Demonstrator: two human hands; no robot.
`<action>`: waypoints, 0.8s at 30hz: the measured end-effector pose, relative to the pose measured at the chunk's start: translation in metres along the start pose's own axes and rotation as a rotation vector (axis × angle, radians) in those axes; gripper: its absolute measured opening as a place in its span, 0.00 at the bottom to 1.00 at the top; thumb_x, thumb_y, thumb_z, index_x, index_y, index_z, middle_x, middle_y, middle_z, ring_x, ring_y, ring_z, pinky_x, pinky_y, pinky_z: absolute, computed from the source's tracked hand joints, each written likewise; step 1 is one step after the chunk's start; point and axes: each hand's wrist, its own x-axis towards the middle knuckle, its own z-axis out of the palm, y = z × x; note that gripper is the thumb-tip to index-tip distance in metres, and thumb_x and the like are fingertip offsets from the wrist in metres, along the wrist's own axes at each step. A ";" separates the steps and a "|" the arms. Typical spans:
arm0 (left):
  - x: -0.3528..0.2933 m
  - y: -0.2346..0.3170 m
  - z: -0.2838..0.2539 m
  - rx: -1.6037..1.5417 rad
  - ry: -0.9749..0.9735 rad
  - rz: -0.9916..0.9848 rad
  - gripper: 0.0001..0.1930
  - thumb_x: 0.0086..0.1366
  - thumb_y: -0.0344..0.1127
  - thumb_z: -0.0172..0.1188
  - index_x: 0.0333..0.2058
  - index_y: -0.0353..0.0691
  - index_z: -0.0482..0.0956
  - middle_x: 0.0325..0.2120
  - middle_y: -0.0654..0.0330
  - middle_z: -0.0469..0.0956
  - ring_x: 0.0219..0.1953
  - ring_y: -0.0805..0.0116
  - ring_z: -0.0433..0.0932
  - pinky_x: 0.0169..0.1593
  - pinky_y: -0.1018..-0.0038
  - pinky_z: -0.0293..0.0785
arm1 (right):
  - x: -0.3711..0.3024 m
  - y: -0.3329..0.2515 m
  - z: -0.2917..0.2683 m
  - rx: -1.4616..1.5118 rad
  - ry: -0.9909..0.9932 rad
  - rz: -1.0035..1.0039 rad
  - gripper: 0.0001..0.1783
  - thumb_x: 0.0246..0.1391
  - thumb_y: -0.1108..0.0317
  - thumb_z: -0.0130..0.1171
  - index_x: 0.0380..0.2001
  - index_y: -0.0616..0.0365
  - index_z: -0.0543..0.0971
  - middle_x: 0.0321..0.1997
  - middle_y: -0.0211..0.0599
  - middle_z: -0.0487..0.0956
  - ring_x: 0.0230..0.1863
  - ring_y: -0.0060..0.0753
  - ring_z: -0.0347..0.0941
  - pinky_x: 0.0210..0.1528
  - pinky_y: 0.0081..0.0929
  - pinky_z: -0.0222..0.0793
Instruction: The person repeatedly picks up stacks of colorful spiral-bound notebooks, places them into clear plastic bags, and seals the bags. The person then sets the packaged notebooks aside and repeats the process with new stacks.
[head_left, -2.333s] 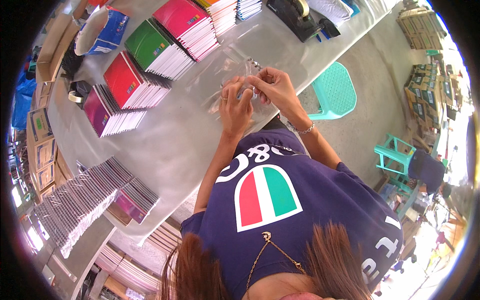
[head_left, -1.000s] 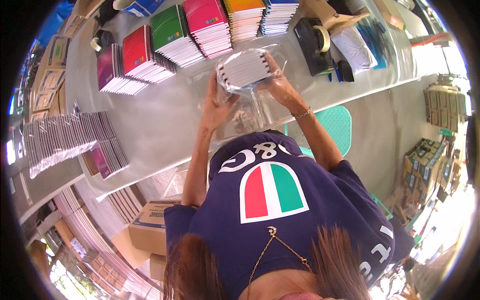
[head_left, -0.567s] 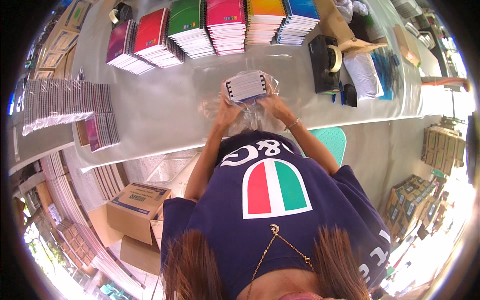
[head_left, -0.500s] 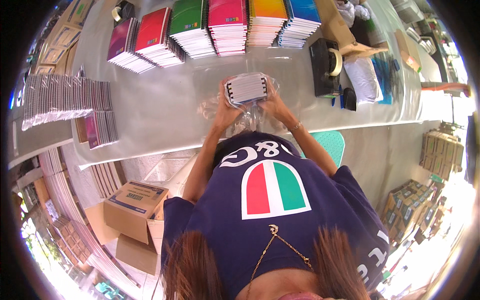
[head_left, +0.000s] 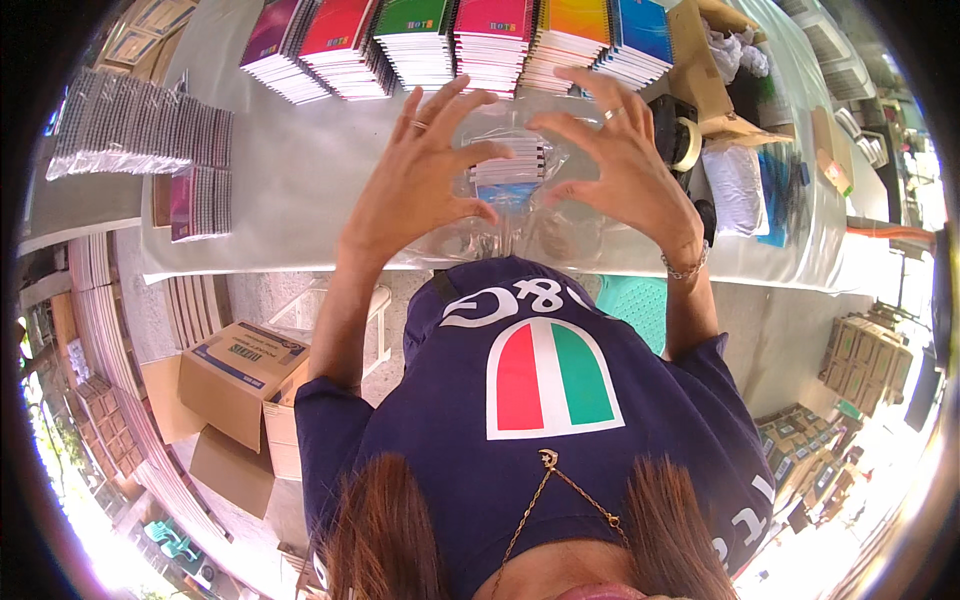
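One short stack of spiral notebooks (head_left: 508, 165) lies on the table (head_left: 300, 190) within clear plastic (head_left: 570, 225); that much looks done. The plastic lies slack and creased toward the person's shirt (head_left: 550, 380), so the bundle seems not yet snug. Behind it, six loose stacks, purple (head_left: 270, 38), red (head_left: 340, 38), green (head_left: 412, 30), pink (head_left: 495, 40), yellow (head_left: 572, 35) and blue (head_left: 640, 35), stand without wrapping, while a large row of notebooks (head_left: 125, 130) at the left is already in film. A tape dispenser (head_left: 687, 145) stands partly hidden behind the right hand.

The bundle sits between the two hands, its page edges and a blue cover showing. Left hand (head_left: 425, 165) and right hand (head_left: 628, 150) are both spread wide, fingers curved and thumbs apart, with nothing apparently held in either grip. The left fingertips overlap the bundle's near-left side in this view; from above, I cannot tell whether they touch the plastic or hang over it.
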 end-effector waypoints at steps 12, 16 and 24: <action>0.031 -0.011 0.016 -0.235 0.121 -0.240 0.09 0.54 0.28 0.66 0.35 0.38 0.82 0.44 0.53 0.75 0.48 0.58 0.74 0.49 0.66 0.71 | 0.028 0.034 0.017 0.193 0.135 0.038 0.12 0.48 0.65 0.68 0.33 0.60 0.80 0.41 0.43 0.77 0.43 0.44 0.75 0.45 0.34 0.70; 0.044 -0.040 0.036 -0.283 -0.165 -0.338 0.13 0.53 0.28 0.64 0.39 0.37 0.81 0.36 0.53 0.78 0.41 0.53 0.78 0.45 0.61 0.72 | 0.033 0.049 0.054 0.240 -0.281 0.108 0.13 0.50 0.68 0.65 0.40 0.59 0.79 0.36 0.39 0.78 0.40 0.34 0.73 0.42 0.29 0.69; 0.032 -0.050 0.042 -0.127 -0.078 -0.207 0.19 0.53 0.31 0.66 0.46 0.41 0.78 0.39 0.52 0.75 0.35 0.62 0.77 0.40 0.70 0.74 | 0.036 0.042 0.028 0.226 -0.209 0.071 0.17 0.48 0.78 0.59 0.43 0.56 0.78 0.36 0.40 0.79 0.36 0.36 0.75 0.37 0.30 0.69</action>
